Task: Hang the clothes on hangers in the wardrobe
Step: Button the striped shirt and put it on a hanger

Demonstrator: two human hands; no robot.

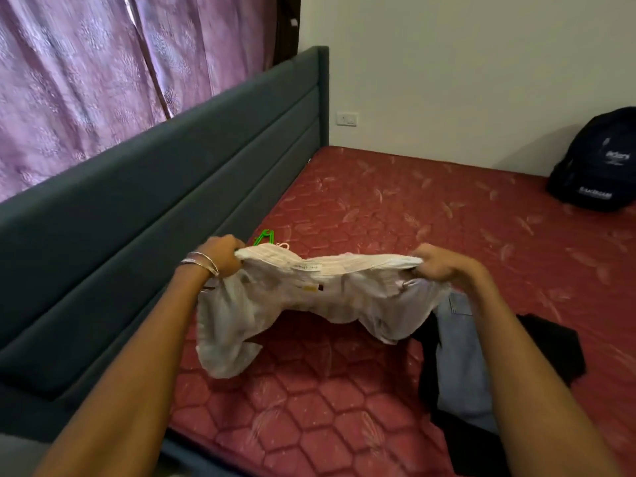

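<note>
Both hands are gripping a white garment point(303, 294) by its ribbed upper edge and holding it spread above the bed. Seen from the head camera, the left hand point(220, 254), with thin metal bangles point(201, 261) sitting at its wrist, is curling its fingers round the left end of that edge, while the right hand point(438, 265) is bunching the right end in a closed fist. Between them the cloth is sagging, its lower part hanging loose and rumpled over the red quilted mattress point(395, 208), with a small label showing near the top edge.

Just beyond the left hand a green hanger point(264, 236) is lying on the mattress, mostly hidden behind the garment. Under the right forearm a light blue garment point(463, 366) is lying over a black garment point(557, 342) on the mattress. A dark backpack point(600, 163) is sitting at the far right of the bed against the pale wall point(447, 63). Along the left side a grey-green padded headboard point(155, 208) is running, with pink patterned curtains point(86, 80) hanging behind it, and a white switch plate point(347, 119) is showing on the wall beside the headboard's end.
</note>
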